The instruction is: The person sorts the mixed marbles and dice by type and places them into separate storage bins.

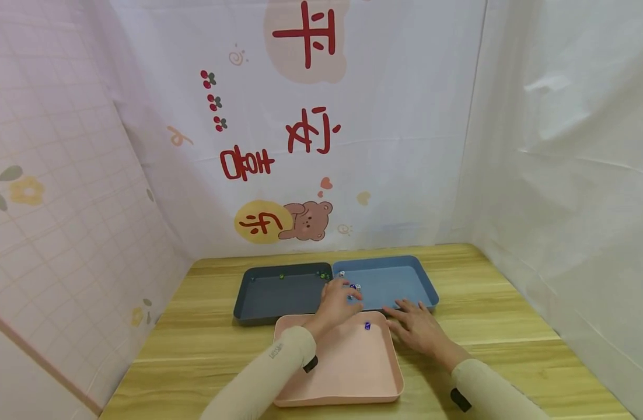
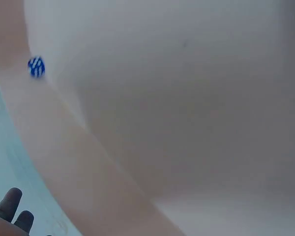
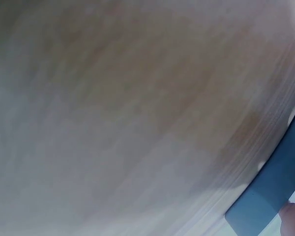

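My left hand (image 1: 338,303) reaches over the near left corner of the light blue tray (image 1: 395,283), fingers bent downward and spread a little. Blue dice (image 1: 353,286) and a white die (image 1: 358,287) lie close by its fingertips; part of the tray floor there is hidden by the hand. In the left wrist view, two dark fingertips (image 2: 11,202) show at the lower left corner. My right hand (image 1: 418,328) has its fingers loosely extended at the blue tray's near rim, right of the pink tray (image 1: 348,373). One blue die (image 1: 367,325) sits in the pink tray's far right part.
A dark grey-green tray (image 1: 285,297) adjoins the blue one on its left, with several small green dice (image 1: 323,275) inside. Another white die (image 1: 342,273) lies in the blue tray's far left corner. White printed cloth (image 1: 405,116) hangs behind the wooden table (image 1: 195,344).
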A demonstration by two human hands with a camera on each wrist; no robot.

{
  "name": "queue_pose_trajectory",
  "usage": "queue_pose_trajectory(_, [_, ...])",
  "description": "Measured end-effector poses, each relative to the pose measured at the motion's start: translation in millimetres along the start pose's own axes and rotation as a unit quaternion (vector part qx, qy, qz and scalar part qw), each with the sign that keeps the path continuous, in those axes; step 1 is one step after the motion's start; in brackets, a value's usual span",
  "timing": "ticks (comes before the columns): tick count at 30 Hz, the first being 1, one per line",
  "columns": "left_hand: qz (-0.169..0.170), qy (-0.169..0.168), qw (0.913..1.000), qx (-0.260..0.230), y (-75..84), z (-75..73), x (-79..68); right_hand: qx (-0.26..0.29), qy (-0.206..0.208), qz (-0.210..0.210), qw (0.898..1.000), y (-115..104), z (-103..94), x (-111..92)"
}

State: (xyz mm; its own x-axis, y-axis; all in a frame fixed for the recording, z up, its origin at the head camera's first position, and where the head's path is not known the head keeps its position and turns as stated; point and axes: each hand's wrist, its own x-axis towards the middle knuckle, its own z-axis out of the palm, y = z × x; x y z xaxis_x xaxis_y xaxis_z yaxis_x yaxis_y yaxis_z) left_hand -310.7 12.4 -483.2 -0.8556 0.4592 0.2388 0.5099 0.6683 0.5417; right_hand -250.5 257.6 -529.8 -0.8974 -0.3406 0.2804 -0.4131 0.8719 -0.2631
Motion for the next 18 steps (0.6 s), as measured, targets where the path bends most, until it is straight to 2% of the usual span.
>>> queue_pose_trajectory(9, [0.039,-0.042,0.9978,0.033,4.1,10.6,-10.8,-0.001,0.002,-0.001,1.0,1.3,0.8,0.1])
queue_pose_trajectory(14, [0.054,-0.045,0.9962,0.05,2.8,19.8,-14.1,-0.001,0.006,-0.004,1.0,-0.1,0.0,-0.4])
queue_pose_trajectory(18, [0.053,-0.047,0.996,0.054,1.7,25.3,-15.0,0.006,0.012,-0.006,1.0,-1.5,-1.1,-0.9])
